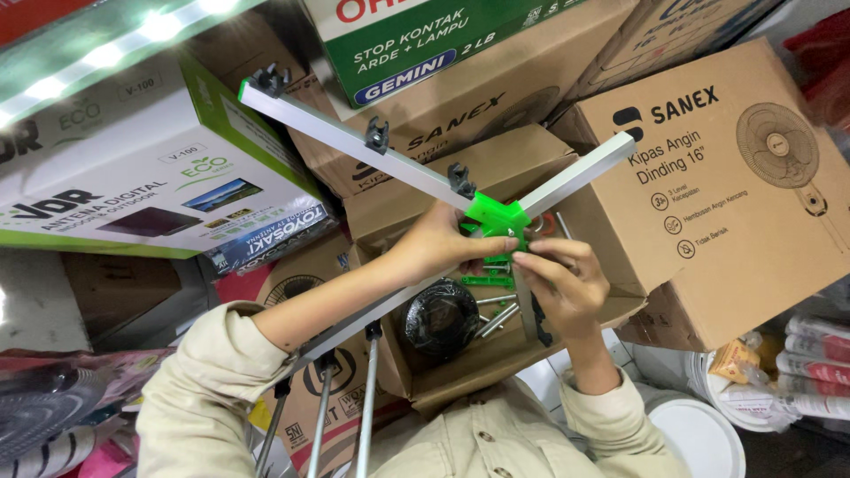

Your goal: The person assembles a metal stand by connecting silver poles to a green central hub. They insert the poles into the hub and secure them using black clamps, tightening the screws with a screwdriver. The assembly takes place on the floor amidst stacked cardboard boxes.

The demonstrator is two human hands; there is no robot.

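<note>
Both hands pinching green bracket (496,217), left hand (438,243), right hand (562,279)

Green joint (496,215) partly behind fingers (482,248)

Left hand (438,243) grips a green plastic hub (494,215) where square aluminium bars (345,137) cross; black clips (377,134) sit along the long bar. Right hand (567,283) pinches just under the hub, fingertips touching green parts. Below both hands, an open cardboard box (443,372) holds a coil of black cable (441,317) and loose metal rods (498,319). Stacked cartons behind; white bucket (699,434) at lower right.
</note>
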